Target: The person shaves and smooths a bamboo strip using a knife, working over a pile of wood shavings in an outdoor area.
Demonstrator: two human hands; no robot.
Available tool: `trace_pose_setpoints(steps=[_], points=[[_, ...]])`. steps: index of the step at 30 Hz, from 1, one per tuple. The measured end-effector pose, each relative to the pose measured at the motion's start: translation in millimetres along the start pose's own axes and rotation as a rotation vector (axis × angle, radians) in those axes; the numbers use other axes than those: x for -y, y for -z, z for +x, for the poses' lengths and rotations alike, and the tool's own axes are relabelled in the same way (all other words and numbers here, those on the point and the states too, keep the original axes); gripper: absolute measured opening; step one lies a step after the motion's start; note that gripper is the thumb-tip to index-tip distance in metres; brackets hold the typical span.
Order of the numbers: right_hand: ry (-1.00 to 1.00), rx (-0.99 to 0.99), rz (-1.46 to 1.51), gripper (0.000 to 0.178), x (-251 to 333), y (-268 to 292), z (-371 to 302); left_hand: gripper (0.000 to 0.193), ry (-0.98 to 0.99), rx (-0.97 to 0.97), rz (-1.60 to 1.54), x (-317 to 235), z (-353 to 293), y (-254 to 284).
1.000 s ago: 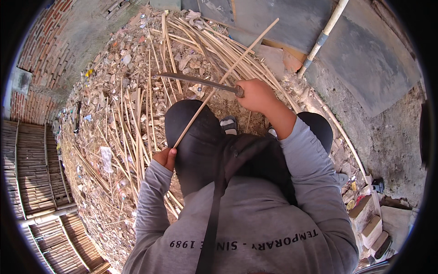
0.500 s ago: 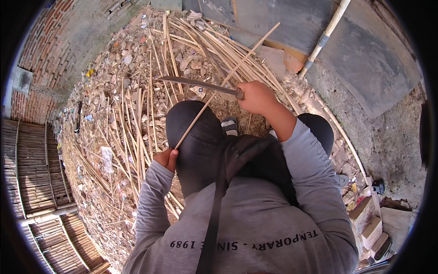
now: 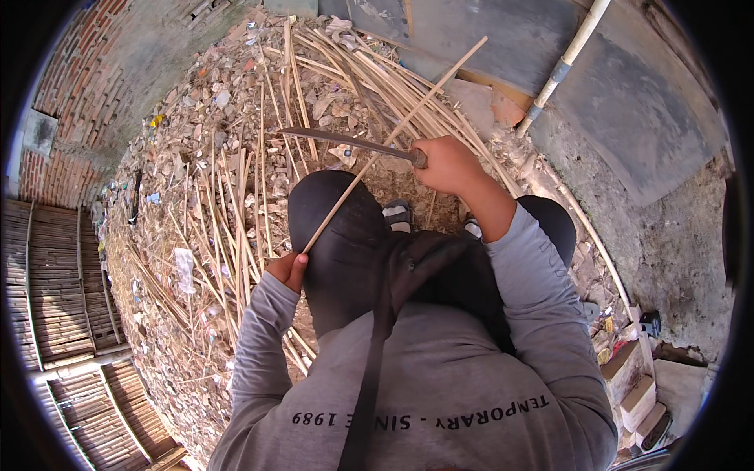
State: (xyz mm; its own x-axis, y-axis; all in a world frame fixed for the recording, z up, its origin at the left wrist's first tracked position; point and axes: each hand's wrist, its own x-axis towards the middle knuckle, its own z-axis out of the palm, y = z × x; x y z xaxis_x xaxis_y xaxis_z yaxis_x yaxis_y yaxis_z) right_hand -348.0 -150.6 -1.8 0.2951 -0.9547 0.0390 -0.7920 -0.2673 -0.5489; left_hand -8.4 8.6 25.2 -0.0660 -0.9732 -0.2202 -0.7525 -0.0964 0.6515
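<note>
My left hand (image 3: 289, 270) is closed round the lower end of a long bamboo strip (image 3: 345, 195), beside my left knee. The strip slants up and away to the right, past the knee. In my right hand (image 3: 449, 166) is the handle of a machete (image 3: 345, 141), its curved dark blade pointing left. The blade crosses the strip a little left of the handle and appears to lie against it. My right fingers wrap the handle, which is mostly hidden by them.
Many loose bamboo strips (image 3: 377, 78) lie at the far side, with more strips (image 3: 228, 212) on the littered ground to the left. Dark panels and a pole (image 3: 559, 72) lean at the far right. A bamboo slat structure (image 3: 59, 290) is at left, wooden blocks (image 3: 638, 404) at lower right.
The machete and my right hand have shifted slightly right, and the blade tilts a bit more downward toward the handle. The strip and my left hand have barely moved.
</note>
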Motion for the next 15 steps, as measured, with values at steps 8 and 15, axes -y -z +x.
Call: trace_pose_setpoints(steps=[8,15], points=[[-0.107,-0.095,0.12,0.025,-21,3,10,0.049,-0.049,-0.048,0.056,17,2,-5],[-0.026,0.028,-0.027,0.022,13,8,-4,0.053,-0.027,-0.02,0.034,16,2,-5]])
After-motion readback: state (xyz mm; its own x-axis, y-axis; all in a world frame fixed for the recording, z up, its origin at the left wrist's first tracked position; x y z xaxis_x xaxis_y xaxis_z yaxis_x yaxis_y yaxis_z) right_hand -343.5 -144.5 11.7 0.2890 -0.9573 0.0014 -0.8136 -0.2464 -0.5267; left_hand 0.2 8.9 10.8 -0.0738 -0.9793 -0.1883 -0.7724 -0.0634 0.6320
